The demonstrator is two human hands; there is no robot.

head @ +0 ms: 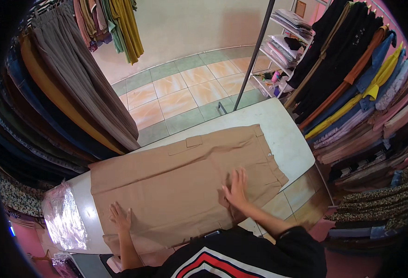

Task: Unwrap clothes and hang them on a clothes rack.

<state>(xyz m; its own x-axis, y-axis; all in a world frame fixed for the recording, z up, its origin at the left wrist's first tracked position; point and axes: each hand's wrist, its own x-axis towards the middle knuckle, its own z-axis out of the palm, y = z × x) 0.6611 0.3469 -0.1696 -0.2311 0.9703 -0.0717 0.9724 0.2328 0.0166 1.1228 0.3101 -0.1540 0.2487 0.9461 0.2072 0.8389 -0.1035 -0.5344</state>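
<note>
A tan cargo skirt (pixel 176 180) lies spread flat across a white table (pixel 284 139), its waistband (pixel 270 153) towards the right end. A flap pocket (pixel 193 141) shows along its far side, and its near side hangs over the table edge by my body. My left hand (pixel 120 216) rests palm down near the hem at the left, fingers spread. Over the upper part of the cloth, my right hand (pixel 236 191) has its fingers apart and casts a shadow; whether it touches the cloth is unclear. Neither hand grips anything.
Clear plastic bags (pixel 65 215) lie on the table's left end. Trousers and skirts (pixel 82 69) hang at the left, more garments (pixel 350 76) at the right. A dark pole (pixel 254 55) rises behind the table beside a white shelf rack (pixel 277 62) holding packed clothes.
</note>
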